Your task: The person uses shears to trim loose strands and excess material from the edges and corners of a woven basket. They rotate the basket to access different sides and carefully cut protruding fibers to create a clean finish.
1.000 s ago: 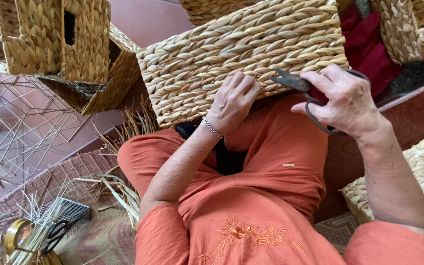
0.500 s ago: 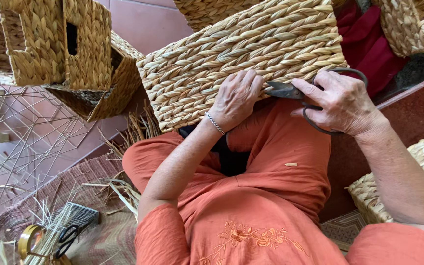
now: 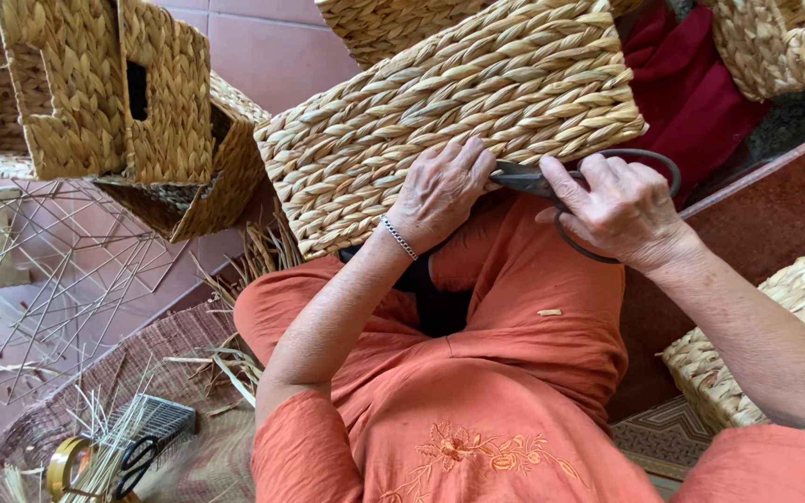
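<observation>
Gripping one scissors [image 3: 561,191], one basket [image 3: 449,112]

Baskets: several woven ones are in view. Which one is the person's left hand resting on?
The big basket on the lap; the left hand presses its lower edge, others lie apart.

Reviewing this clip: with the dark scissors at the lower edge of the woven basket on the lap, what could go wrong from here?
1. The dark metal scissors in the right hand point at the left hand, whose fingertips rest beside the blades; a nick seems possible.
2. The blades sit against the rectangular woven straw basket; they might cut a sound strand.
3. The basket rests tilted on the orange-clad lap and may slip.
</observation>
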